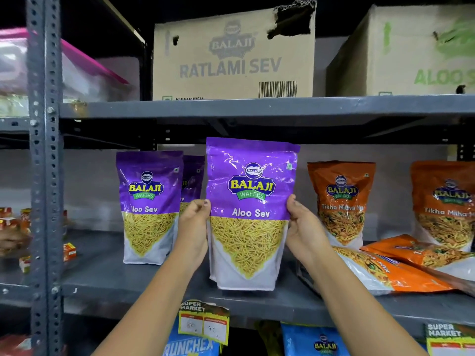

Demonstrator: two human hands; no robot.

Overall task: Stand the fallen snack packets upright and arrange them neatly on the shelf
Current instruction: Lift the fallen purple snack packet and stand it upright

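Both hands grip one purple Aloo Sev packet (250, 214) by its side edges: left hand (193, 232) closed on the left edge, right hand (304, 228) closed on the right edge, thumbs on the front face. The packet is upright, its base at the front of the grey shelf (144, 286); contact with the shelf cannot be confirmed. To its left, a second purple packet (149, 209) stands upright, with a third (192, 176) partly hidden behind it. To the right, two orange Tikha Mitha Mix packets (341, 201) stand upright; two more orange packets (390, 271) lie flat in front of them. Cardboard boxes (234, 52) occupy the tier above.
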